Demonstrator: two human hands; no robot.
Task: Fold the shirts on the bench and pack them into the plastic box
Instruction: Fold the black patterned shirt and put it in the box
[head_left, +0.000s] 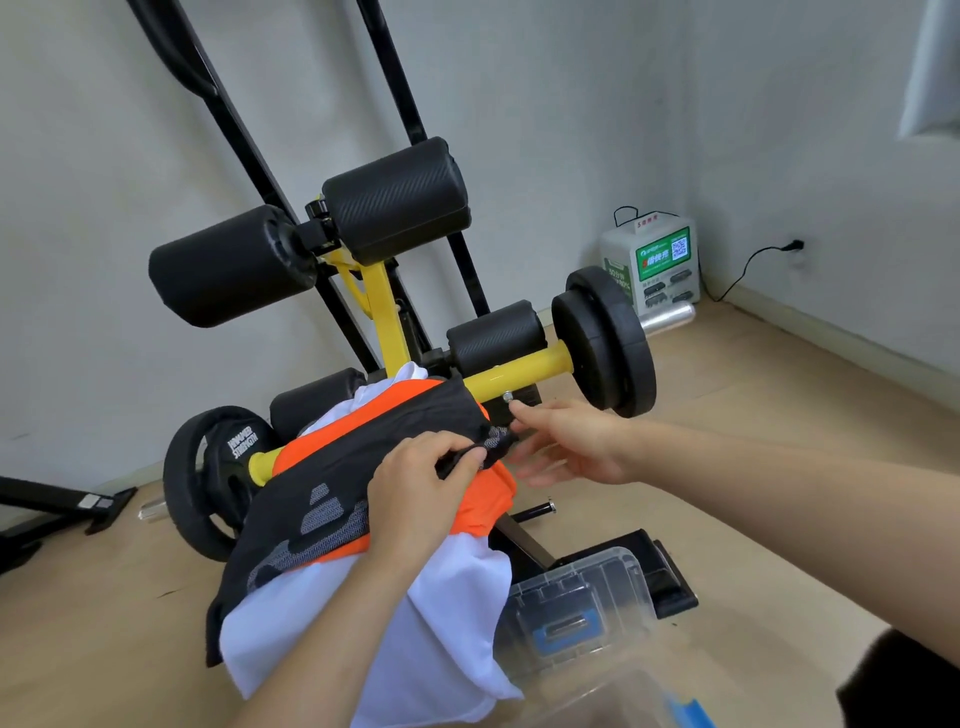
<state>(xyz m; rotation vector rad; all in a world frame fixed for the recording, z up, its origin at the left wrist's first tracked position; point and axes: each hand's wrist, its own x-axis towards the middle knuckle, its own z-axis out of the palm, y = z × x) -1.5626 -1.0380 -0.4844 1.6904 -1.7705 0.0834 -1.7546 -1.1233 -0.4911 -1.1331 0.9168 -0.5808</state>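
Pinching black shirt (363, 457) atop bench (519, 371) with left hand (415, 493), fingers (457, 453) clamped; holding right hand (571, 441) just beside shirt, fingers apart.

Grey, perhaps mesh, patches on black shirt (332, 467); orange shirt (480, 506); white shirt (447, 618); yellow-black bench (385, 306).

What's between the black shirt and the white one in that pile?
An orange shirt lies between the black shirt and the white shirt, seen in the head view.

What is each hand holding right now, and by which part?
The left hand pinches the black shirt at its grey-patterned corner. The right hand, fingers straight beside that corner, grips nothing.
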